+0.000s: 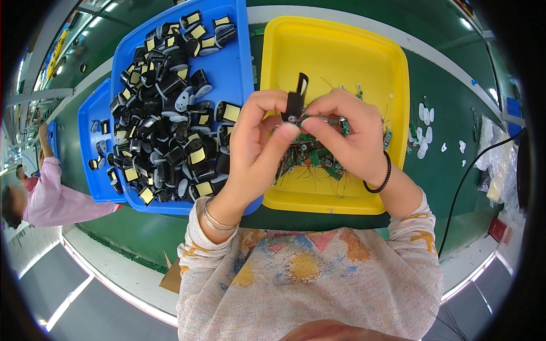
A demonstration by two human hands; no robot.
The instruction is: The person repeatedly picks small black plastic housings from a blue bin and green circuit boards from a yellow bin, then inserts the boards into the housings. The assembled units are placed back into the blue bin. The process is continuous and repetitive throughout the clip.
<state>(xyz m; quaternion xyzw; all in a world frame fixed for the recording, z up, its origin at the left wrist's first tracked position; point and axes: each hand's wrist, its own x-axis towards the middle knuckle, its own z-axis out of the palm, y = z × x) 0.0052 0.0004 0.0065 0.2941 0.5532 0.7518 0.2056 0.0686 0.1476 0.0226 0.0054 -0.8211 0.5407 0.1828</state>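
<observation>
The left hand [256, 145] covers part of the black piece [294, 105]; what lies at the right hand's [354, 133] fingertips is indistinct. It partly hides some circuit boards [315, 156] (their wires [336, 181] blur together), and the upper edge crops the large blue tray [229, 63].

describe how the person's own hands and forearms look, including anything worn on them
The left hand wears silvery bangles at its wrist, the right hand a black, ridged band; neither is gloved. The sleeves are pale and flecked, with orange-yellow markings.

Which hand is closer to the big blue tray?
Left: the left hand is by the big blue tray; the right hand is farther off, over the yellow tray.
</observation>
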